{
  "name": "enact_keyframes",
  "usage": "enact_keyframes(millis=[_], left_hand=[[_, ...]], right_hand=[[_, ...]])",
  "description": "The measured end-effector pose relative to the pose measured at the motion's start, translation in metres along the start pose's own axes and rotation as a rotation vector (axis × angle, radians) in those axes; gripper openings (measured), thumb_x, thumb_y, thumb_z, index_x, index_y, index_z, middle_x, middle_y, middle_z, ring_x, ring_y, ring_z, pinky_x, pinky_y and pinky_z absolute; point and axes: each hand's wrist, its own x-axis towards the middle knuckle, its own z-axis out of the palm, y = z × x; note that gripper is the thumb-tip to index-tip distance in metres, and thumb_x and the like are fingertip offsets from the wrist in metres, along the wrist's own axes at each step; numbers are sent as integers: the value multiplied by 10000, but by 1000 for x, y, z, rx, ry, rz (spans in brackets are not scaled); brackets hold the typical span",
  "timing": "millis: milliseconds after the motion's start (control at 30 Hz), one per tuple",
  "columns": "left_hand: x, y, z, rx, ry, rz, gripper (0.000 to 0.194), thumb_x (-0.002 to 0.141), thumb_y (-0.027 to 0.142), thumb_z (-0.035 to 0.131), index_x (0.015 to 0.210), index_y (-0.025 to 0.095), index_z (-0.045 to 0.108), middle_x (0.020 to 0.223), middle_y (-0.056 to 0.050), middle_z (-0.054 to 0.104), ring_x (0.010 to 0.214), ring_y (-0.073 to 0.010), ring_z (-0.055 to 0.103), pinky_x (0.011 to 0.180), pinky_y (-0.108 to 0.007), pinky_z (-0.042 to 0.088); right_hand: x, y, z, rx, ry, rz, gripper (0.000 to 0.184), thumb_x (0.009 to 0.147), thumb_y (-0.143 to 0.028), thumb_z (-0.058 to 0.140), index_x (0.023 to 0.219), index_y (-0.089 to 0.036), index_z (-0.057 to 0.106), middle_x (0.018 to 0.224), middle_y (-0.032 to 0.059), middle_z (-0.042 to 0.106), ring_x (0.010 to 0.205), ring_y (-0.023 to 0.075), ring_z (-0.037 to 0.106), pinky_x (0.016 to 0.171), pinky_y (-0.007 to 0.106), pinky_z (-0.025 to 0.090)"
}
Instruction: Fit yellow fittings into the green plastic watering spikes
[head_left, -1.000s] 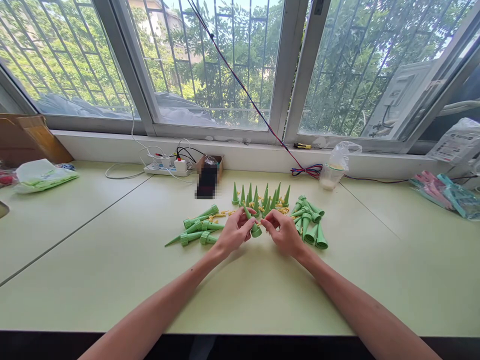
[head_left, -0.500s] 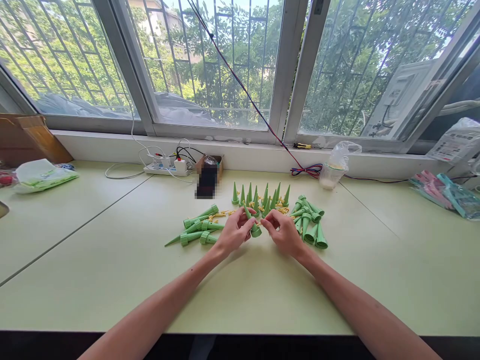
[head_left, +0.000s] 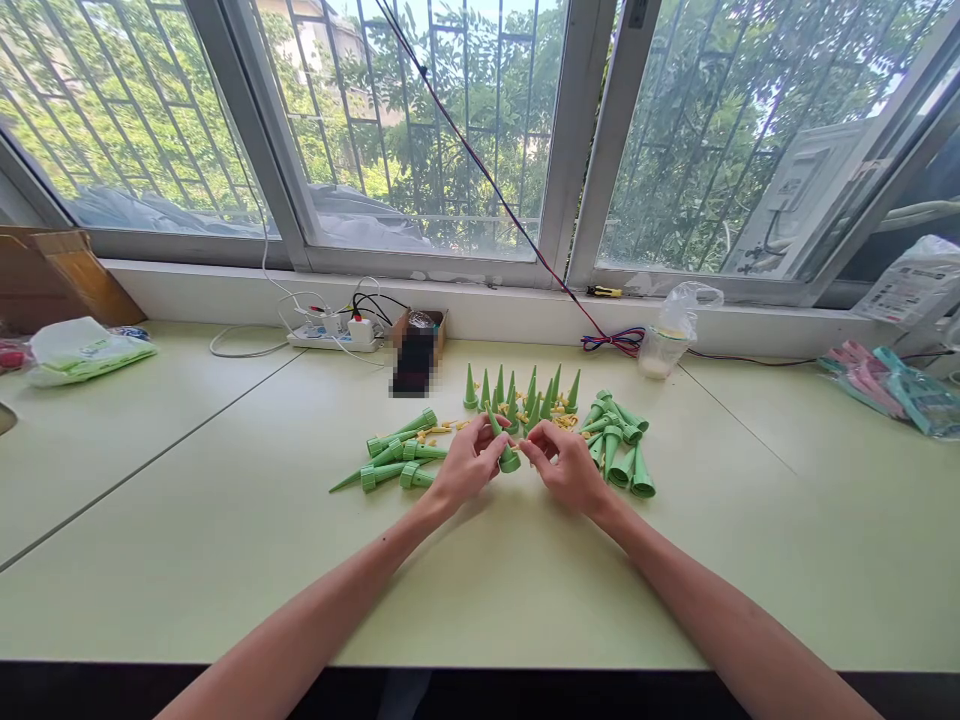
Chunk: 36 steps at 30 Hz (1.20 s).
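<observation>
My left hand (head_left: 471,458) is closed around a green plastic watering spike (head_left: 508,458), its tip tilted up and to the left and its wide collar end low. The fingertips of my right hand (head_left: 564,462) pinch a small yellow valve piece (head_left: 516,447) at the side of that spike; the fingers partly hide it. Behind my hands, several green spikes (head_left: 555,385) stand upright with loose yellow pieces (head_left: 566,421) among them. To the left lies a pile of capped spikes (head_left: 386,460). Another pile of spikes (head_left: 613,440) lies to the right of my right hand.
A power strip (head_left: 334,338) with plugs and a small cardboard box (head_left: 442,328) are at the back by the window. A plastic cup in a bag (head_left: 664,345) stands back right, beside coiled wire (head_left: 615,342). Plastic packages lie at the far left (head_left: 90,350) and right (head_left: 892,385).
The held spike has shifted very slightly left and up between my hands. Both hands keep nearly the same place and grip; the piles are unchanged.
</observation>
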Motion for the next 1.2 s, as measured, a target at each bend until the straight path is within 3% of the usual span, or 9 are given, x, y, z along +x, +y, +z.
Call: enact_keyframes(millis=[1200], left_hand=[[1,-7,-4,161,4,98,265,858,386,568,1020,179,534,693,24,554,539,-88,500,498,-202,417]], right_hand=[[1,5,3,-39,-4,-20,262,918,-316,517,695,-180,526,582,-31,511,518,100,402,520,226,324]])
